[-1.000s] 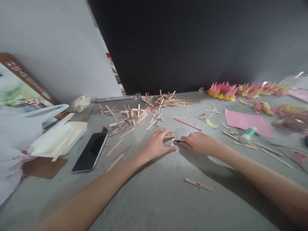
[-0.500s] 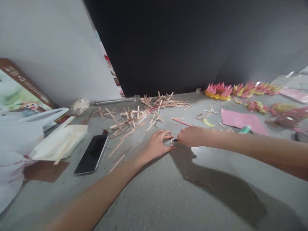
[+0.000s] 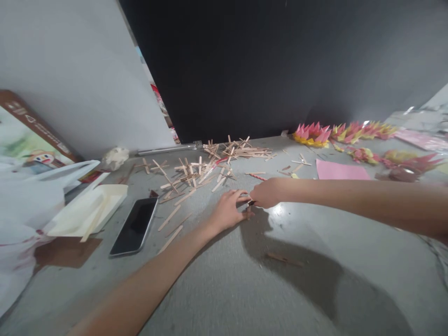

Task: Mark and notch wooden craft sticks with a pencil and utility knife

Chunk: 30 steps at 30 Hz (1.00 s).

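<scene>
My left hand [image 3: 229, 209] rests on the grey tabletop, thumb and fingers curled around a short, pale piece of wooden craft stick [image 3: 248, 207] standing between them. From the right, my right hand [image 3: 268, 192] is closed on a small dark tool with a narrow tip [image 3: 251, 202], which meets the stick piece. Most of this tool is hidden in the fist, so its kind does not show. Beyond the hands lies a loose pile of wooden craft sticks [image 3: 191, 173]. A red-and-white striped stick [image 3: 258, 177] lies just behind my right hand.
A phone [image 3: 135, 227] and a white foam tray [image 3: 115, 193] lie to the left, beside a white plastic bag [image 3: 21, 210]. Pink paper [image 3: 341, 170] and pink-yellow paper decorations [image 3: 313, 134] are at the right. A dark panel [image 3: 245, 70] stands behind. One stick [image 3: 284, 259] lies nearer me.
My right hand and the dark tool have moved slightly left, closer to the left fingers, and the right forearm has swung up over the pink paper. The left hand is nearly unmoved.
</scene>
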Each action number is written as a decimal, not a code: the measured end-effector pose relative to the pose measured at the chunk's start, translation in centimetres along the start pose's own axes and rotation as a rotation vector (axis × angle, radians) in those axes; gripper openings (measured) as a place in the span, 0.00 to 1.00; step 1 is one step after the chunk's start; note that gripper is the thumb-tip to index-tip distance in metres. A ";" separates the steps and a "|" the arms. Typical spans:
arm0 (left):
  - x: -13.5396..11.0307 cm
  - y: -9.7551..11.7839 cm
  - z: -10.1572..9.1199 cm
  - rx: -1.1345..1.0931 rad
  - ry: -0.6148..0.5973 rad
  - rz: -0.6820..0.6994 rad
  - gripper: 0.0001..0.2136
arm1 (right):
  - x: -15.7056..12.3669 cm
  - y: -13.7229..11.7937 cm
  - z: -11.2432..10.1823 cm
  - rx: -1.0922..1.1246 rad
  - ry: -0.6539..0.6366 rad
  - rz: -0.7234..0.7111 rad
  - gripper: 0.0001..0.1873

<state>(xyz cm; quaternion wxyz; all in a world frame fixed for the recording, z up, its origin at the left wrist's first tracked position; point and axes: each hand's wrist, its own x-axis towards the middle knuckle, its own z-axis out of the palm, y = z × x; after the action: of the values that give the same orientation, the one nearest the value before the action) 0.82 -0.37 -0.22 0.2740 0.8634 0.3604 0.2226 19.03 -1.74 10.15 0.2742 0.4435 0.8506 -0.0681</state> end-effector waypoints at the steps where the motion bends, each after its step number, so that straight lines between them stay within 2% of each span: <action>1: 0.0 0.0 0.0 -0.002 0.004 0.000 0.31 | -0.2 0.0 0.2 0.003 0.002 0.000 0.14; 7: 0.1 0.1 -0.2 -0.001 -0.003 0.007 0.35 | -1.7 -0.1 3.0 0.008 0.089 0.059 0.17; 11: 0.2 0.2 -0.2 -0.028 0.015 0.004 0.35 | -2.7 -0.2 5.8 0.084 0.262 0.138 0.20; 15: 0.0 0.1 0.2 -0.184 0.080 0.017 0.29 | -3.9 -0.3 8.1 0.309 0.355 0.274 0.23; 20: -0.7 -0.4 0.8 -0.273 0.182 0.128 0.17 | -5.3 0.4 9.4 0.458 0.433 0.364 0.24; 22: -1.0 -0.4 0.7 -0.268 0.153 0.156 0.14 | -5.7 0.9 9.7 0.482 0.448 0.371 0.24; 27: -1.2 0.4 -0.1 -0.142 -0.052 0.193 0.11 | -6.3 1.3 10.3 0.503 0.460 0.359 0.26; 30: -1.0 0.9 -0.4 -0.111 -0.055 0.156 0.13 | -6.4 1.2 10.3 0.480 0.430 0.366 0.25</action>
<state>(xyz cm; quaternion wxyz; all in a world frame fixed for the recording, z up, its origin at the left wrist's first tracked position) 0.46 -1.52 0.47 0.3128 0.8782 0.2715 0.2392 27.06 -9.31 5.04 -0.0151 0.6440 0.7552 -0.1209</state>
